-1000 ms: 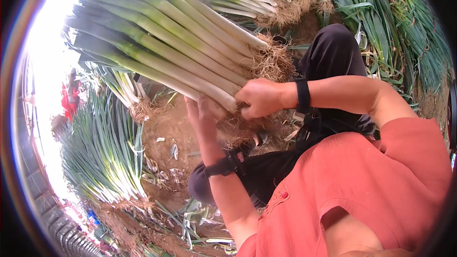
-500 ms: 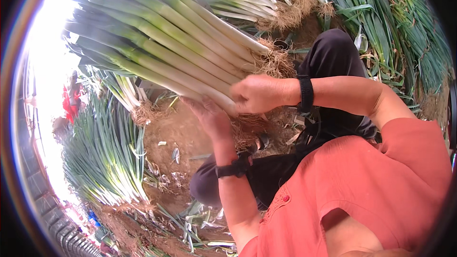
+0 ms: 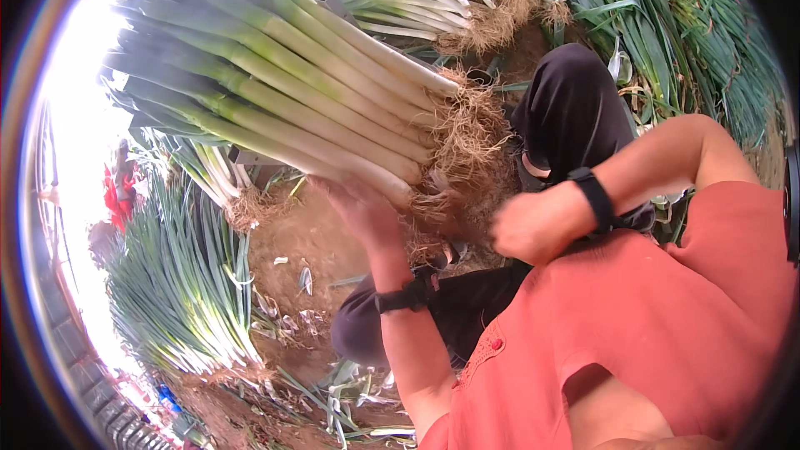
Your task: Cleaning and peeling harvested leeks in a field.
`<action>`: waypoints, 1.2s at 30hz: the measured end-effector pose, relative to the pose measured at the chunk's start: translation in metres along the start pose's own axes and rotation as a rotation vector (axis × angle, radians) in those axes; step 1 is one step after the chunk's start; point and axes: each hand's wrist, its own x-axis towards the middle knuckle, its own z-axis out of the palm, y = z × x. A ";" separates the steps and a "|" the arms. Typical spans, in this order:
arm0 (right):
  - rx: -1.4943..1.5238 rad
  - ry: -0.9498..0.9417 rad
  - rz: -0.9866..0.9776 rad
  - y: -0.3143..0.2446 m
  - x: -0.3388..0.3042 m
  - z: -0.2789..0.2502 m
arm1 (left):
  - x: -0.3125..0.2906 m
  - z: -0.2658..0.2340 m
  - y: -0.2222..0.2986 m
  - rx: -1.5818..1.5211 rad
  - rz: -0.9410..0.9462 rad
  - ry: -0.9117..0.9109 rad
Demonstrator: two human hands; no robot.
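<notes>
A big bunch of leeks [image 3: 325, 92] slants across the upper middle, green tops to the upper left and white shanks toward me. Tangled brown roots [image 3: 471, 129] hang at its lower right end. My left hand [image 3: 362, 212] grips the bunch at its lower edge, with the fingers partly hidden behind the nearest white shank. Away from the leeks, just right of the roots and above my lap, is my right hand [image 3: 537, 225]. It is curled closed and slightly blurred; whatever its fingers hold is hidden.
More leeks [image 3: 450, 0] lie at the far side, and a pile of green leaves [image 3: 658, 42] is at the right. Another leek bundle [image 3: 187, 275] stands at the left. Leaf scraps [image 3: 354, 392] litter the brown soil [image 3: 287, 233]. My bent knee [image 3: 575, 92] rises beside the roots.
My right hand has left the white shanks and moved right and toward my body. The left hand keeps its grip, and the leek bunch has shifted slightly left.
</notes>
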 end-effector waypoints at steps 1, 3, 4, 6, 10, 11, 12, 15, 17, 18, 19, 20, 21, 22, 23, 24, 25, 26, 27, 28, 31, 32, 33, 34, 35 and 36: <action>0.065 0.069 -0.089 -0.002 -0.010 0.002 | 0.000 0.000 0.002 -0.019 -0.003 -0.001; 0.183 0.478 -0.074 0.008 -0.010 -0.009 | -0.002 0.000 0.004 -0.055 -0.011 -0.002; 0.190 0.631 -0.056 0.013 -0.010 -0.027 | -0.002 0.003 0.003 -0.040 -0.003 -0.005; 0.112 0.884 0.046 0.027 0.016 -0.057 | 0.002 0.001 0.001 -0.005 0.022 0.002; -0.238 1.209 0.025 0.074 0.093 -0.078 | 0.001 0.006 0.006 -0.285 -0.054 -0.040; -0.275 1.211 0.038 0.079 0.097 -0.077 | 0.001 0.007 0.001 -0.322 -0.047 -0.043; -0.192 1.215 0.026 0.078 0.093 -0.056 | 0.001 0.009 -0.002 -0.360 -0.040 -0.048; -0.414 0.350 -0.066 0.044 0.041 -0.017 | 0.001 0.007 -0.013 -0.216 -0.015 0.009; 0.012 0.281 -0.085 0.028 0.007 0.019 | 0.003 0.007 -0.011 -0.155 0.009 0.024; 0.115 0.421 -0.062 0.023 -0.004 0.018 | 0.000 0.007 -0.012 -0.118 0.014 0.028; 0.226 0.562 -0.036 0.021 -0.009 0.020 | -0.003 0.009 -0.009 -0.175 0.011 0.013; 0.217 0.782 -0.052 0.019 -0.005 0.011 | -0.003 0.006 -0.001 -0.222 0.007 0.016; 0.210 1.002 -0.067 0.021 0.004 -0.004 | -0.004 0.003 0.003 -0.269 0.004 0.019; 0.144 1.092 -0.083 0.023 0.010 -0.021 | -0.003 0.007 0.000 -0.328 -0.022 -0.017; 0.079 1.153 -0.100 0.022 0.024 -0.035 | 0.000 0.005 -0.005 -0.380 -0.045 -0.043; 0.019 1.226 -0.125 0.024 0.047 -0.045 | 0.001 0.003 -0.012 -0.429 -0.069 -0.068; 0.006 1.219 -0.106 0.029 0.070 -0.039 | 0.001 0.000 -0.016 -0.417 -0.040 -0.048; -0.008 1.210 -0.083 0.036 0.093 -0.029 | 0.002 0.000 -0.021 -0.408 -0.012 -0.031; -0.019 1.200 -0.050 0.039 0.105 -0.021 | 0.001 0.002 -0.025 -0.403 0.014 -0.023; -0.002 1.237 -0.081 0.032 0.101 0.001 | 0.000 0.004 -0.025 -0.387 -0.001 -0.015; -0.149 0.835 -0.364 0.017 0.056 0.057 | -0.003 0.009 -0.010 -0.370 -0.017 0.035; 0.158 0.648 -0.327 0.004 0.033 0.067 | -0.003 0.007 -0.010 -0.374 -0.013 0.060; 0.404 0.812 -0.269 -0.007 0.021 0.067 | -0.003 0.003 -0.008 -0.376 -0.006 0.091; 0.384 0.932 -0.262 -0.003 0.017 0.058 | -0.004 0.003 -0.004 -0.342 -0.015 0.082; 0.369 1.053 -0.253 0.005 0.017 0.045 | -0.006 0.003 0.001 -0.305 -0.026 0.069; 0.432 1.065 -0.181 0.010 0.011 0.028 | -0.006 0.009 0.004 -0.271 -0.032 0.046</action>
